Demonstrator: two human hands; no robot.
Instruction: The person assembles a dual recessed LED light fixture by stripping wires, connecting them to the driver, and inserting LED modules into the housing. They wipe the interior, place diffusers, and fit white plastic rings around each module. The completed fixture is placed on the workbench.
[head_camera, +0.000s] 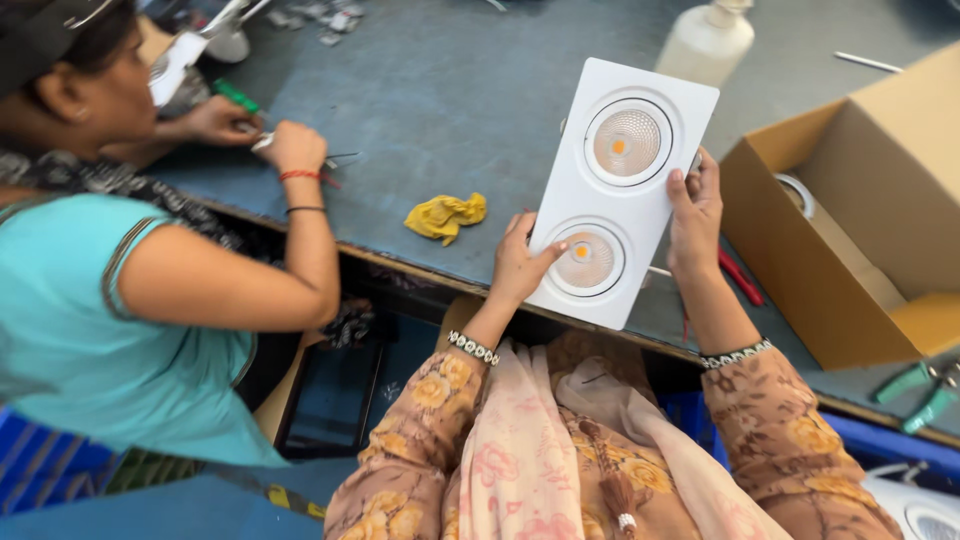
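Landmark: one white rectangular twin-lamp light fixture (622, 190), held up above the grey-blue workbench (450, 90), tilted, its face toward the camera.
Lamps in fixture: two round recessed lamps, one in the upper half and one in the lower half.
Left hand (518, 265): one; it clasps the fixture's lower left edge, thumb pressed on the face beside the lower lamp, the other fingers hidden behind the panel.
Right hand (695, 215): one; it clasps the fixture's right edge about midway up, thumb on the front, the other fingers wrapped behind.
Fixture relative to grip: it sits between the two hands, with most of its length rising above them.
Yellow cloth (446, 215): one, crumpled on the bench just left of the fixture.
Cardboard box (860, 210): one, open, right of the fixture.
White bottle (708, 40): one, above the fixture's top edge.
Green-handled pliers (915, 392): one pair, far lower right of the fixture, beyond the box.
Co-worker's hands (260, 135): two, well left of the fixture, busy with small parts on the bench.
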